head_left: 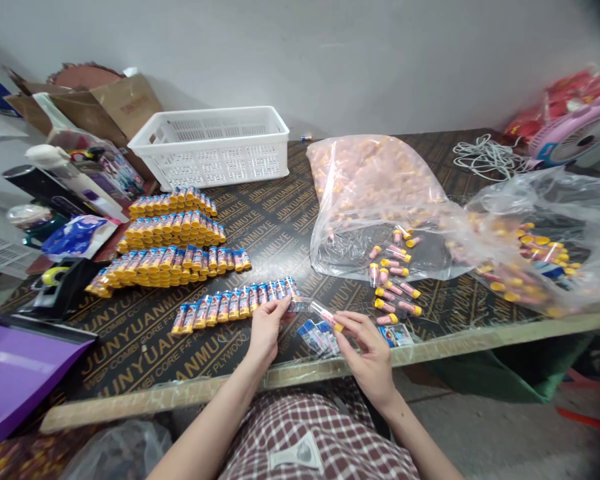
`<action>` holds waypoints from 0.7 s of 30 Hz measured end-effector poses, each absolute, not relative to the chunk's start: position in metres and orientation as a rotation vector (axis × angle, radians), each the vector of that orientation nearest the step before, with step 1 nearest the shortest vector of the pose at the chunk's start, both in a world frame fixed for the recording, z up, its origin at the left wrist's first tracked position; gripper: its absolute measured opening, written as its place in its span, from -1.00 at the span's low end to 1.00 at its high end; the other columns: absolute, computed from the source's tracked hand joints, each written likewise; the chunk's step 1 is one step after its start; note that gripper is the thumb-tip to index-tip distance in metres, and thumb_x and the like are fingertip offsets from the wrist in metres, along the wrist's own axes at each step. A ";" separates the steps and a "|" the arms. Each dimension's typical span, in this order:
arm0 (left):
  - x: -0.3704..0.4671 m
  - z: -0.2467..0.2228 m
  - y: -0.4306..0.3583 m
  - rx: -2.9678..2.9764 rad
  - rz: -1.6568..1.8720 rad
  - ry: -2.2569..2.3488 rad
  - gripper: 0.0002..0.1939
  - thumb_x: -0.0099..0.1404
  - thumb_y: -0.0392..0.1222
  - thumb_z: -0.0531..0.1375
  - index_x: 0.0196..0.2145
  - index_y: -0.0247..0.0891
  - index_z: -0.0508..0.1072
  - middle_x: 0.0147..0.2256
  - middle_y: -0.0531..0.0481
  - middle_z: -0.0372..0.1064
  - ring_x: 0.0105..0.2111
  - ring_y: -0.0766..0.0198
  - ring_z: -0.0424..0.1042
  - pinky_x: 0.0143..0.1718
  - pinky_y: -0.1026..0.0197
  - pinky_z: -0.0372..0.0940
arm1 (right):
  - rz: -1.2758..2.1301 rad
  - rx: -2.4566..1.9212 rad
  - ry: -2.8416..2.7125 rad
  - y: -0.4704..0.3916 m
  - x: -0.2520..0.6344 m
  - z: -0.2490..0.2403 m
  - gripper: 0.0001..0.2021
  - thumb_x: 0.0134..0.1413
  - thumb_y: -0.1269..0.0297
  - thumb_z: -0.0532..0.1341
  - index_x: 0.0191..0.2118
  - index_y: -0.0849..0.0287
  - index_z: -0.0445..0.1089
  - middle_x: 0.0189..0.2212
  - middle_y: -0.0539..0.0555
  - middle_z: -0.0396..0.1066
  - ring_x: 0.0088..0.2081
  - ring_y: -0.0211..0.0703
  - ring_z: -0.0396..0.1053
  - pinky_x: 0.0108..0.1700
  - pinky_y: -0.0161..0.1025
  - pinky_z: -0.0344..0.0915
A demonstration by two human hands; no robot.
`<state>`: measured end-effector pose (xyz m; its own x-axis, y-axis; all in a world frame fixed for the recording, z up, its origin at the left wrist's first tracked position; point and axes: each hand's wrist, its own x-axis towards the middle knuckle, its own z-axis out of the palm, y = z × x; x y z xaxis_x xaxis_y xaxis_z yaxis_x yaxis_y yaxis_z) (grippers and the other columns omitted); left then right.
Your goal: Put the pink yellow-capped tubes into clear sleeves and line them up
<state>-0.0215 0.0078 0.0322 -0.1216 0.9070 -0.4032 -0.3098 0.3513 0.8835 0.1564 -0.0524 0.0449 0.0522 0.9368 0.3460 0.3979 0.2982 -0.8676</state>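
Note:
My left hand [270,325] pinches a thin, see-through printed sleeve [300,305] at the end of a row of labelled tubes [235,303]. Between the fingers of my right hand [364,350] is a small clear tube [324,312] with pink contents and a yellow cap. Its clear end points at the sleeve; whether they touch I cannot tell. Below lies a small pile of flat printed sleeves [316,337], with more sleeves [399,335] to the right of my right hand. Several loose unlabelled tubes [393,288] are scattered beyond it.
Stacked labelled tubes [167,230] stand at left, before a white plastic basket [215,157]. A large clear bag [375,173] of tubes and another open bag [545,253] lie right. A purple dustpan-like piece [25,367], a pink fan [577,133] and a cable [487,157] flank the table.

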 end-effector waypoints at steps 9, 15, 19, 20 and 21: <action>-0.015 0.044 0.001 0.574 1.147 1.070 -0.57 -0.04 -0.06 0.34 -0.22 -0.27 0.38 -0.42 0.04 0.42 -0.45 0.34 0.41 -0.38 0.28 0.33 | 0.813 -1.197 -1.639 -0.055 0.146 0.040 -0.67 0.13 0.46 0.06 -0.05 0.00 0.39 -0.13 0.09 0.36 -0.09 -0.13 0.35 -0.11 -0.18 0.36; -0.018 0.053 -0.001 0.573 1.015 0.975 -0.65 -0.01 -0.09 0.34 -0.29 -0.34 0.42 -0.43 -0.01 0.44 -0.49 0.37 0.40 -0.40 0.30 0.33 | 0.677 -1.192 -1.691 -0.049 0.148 0.034 -0.53 0.02 0.51 0.11 0.06 -0.03 0.26 -0.13 0.09 0.30 -0.11 -0.11 0.34 -0.10 -0.13 0.36; -0.019 0.054 -0.002 0.603 0.984 0.984 -0.70 0.00 -0.04 0.33 -0.43 -0.36 0.46 -0.47 -0.01 0.44 -0.50 0.38 0.39 -0.42 0.33 0.32 | 0.660 -1.144 -1.737 -0.045 0.150 0.033 -0.34 -0.06 0.53 0.14 0.19 -0.04 0.06 0.06 0.12 0.15 0.01 -0.05 0.27 -0.03 -0.06 0.34; -0.018 0.054 -0.003 0.614 0.978 0.987 -0.69 0.01 -0.03 0.32 -0.44 -0.36 0.46 -0.48 -0.01 0.43 -0.52 0.38 0.38 -0.43 0.33 0.31 | 0.671 -1.125 -1.743 -0.044 0.150 0.033 -0.31 -0.07 0.53 0.14 0.21 -0.04 0.02 0.10 0.13 0.11 0.03 -0.04 0.25 -0.02 -0.05 0.34; -0.017 0.054 -0.004 0.630 0.968 0.988 -0.69 0.01 -0.02 0.32 -0.45 -0.37 0.46 -0.50 -0.01 0.43 -0.53 0.38 0.37 -0.44 0.32 0.31 | 0.683 -1.107 -1.742 -0.043 0.149 0.033 -0.29 -0.08 0.53 0.14 0.22 -0.04 0.00 0.13 0.13 0.07 0.04 -0.03 0.24 -0.01 -0.04 0.34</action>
<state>-0.0173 -0.0043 0.0538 0.2140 0.8917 -0.3989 -0.3804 0.4522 0.8067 0.1492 -0.0433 0.0331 -0.1610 0.8981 0.4092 0.3807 0.4391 -0.8138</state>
